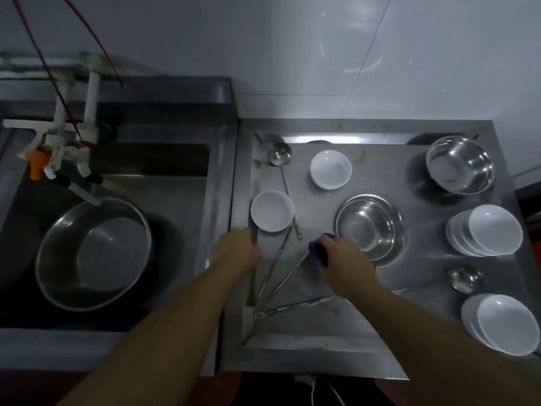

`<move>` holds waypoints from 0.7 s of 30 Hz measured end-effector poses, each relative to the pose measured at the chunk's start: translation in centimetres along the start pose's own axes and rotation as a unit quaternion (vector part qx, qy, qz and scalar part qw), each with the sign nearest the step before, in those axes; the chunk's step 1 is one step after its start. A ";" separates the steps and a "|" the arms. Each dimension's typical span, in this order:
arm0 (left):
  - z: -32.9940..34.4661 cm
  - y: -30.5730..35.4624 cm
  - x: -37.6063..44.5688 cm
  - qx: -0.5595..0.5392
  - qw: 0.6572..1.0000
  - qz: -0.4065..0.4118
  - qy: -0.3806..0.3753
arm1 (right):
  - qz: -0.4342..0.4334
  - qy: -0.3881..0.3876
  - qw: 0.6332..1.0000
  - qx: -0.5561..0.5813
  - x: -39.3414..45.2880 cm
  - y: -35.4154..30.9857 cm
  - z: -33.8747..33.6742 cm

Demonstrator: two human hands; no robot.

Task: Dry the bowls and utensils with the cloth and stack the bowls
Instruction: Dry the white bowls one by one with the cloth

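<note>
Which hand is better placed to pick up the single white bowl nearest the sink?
The left hand. It hovers just below that white bowl and looks free, while the right hand grips the purple cloth, farther from the bowl.

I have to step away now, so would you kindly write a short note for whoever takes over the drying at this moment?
Hands: the right hand grips the purple cloth beside the near steel bowl. The left hand is near the front white bowl; its fingers are hidden, so I cannot tell whether it holds anything.
Things: a second single white bowl and a ladle lie at the back; long utensils fan out in front. Another steel bowl stands far right.
Done: two stacks of white bowls on the right.
Left: the single bowls and utensils, apparently.
</note>
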State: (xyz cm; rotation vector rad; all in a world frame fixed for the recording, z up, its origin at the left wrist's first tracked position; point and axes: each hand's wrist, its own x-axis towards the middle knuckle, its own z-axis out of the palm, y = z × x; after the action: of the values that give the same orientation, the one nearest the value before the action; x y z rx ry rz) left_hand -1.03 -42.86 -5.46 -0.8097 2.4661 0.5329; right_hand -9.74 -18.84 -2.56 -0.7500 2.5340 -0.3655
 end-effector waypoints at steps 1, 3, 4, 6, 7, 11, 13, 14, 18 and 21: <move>0.0 0.0 0.9 -0.023 1.000 -0.004 0.005 | 0.005 -0.001 1.000 0.001 0.5 -0.1 0.1; 0.1 0.3 2.7 -0.084 0.996 -0.020 0.010 | 0.015 -0.003 1.000 0.005 1.4 -0.3 0.3; 0.1 0.5 3.6 -0.116 0.993 -0.035 0.009 | 0.021 -0.002 1.000 0.009 1.8 -0.3 0.5; 0.3 0.8 5.2 -0.174 0.982 -0.067 0.011 | 0.036 0.005 0.999 0.021 2.2 -0.4 0.8; 0.5 0.9 6.0 -0.197 0.977 -0.080 0.013 | 0.044 0.008 0.999 0.029 2.2 -0.4 1.0; 1.3 1.2 8.2 -0.246 0.961 -0.128 0.005 | 0.077 0.013 0.994 0.077 1.5 -0.2 1.9; 1.5 1.2 8.7 -0.265 0.953 -0.149 -0.003 | 0.091 0.012 0.992 0.091 1.0 -0.1 2.2; 1.5 1.2 8.8 -0.275 0.948 -0.161 -0.006 | 0.098 0.009 0.990 0.100 0.7 -0.1 2.3; 1.0 1.5 8.3 -0.330 0.926 -0.185 -0.015 | 0.118 0.013 0.985 0.128 -0.4 -0.2 2.2; 0.0 1.4 7.0 -0.356 0.919 -0.173 -0.006 | 0.120 0.025 0.982 0.141 -1.2 -0.1 1.6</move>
State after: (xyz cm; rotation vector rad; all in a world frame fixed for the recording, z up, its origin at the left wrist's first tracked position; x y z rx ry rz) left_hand -6.86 -44.84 -9.06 -1.4690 2.0230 1.3159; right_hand -7.97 -18.41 -3.44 -0.3282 2.5077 -0.6497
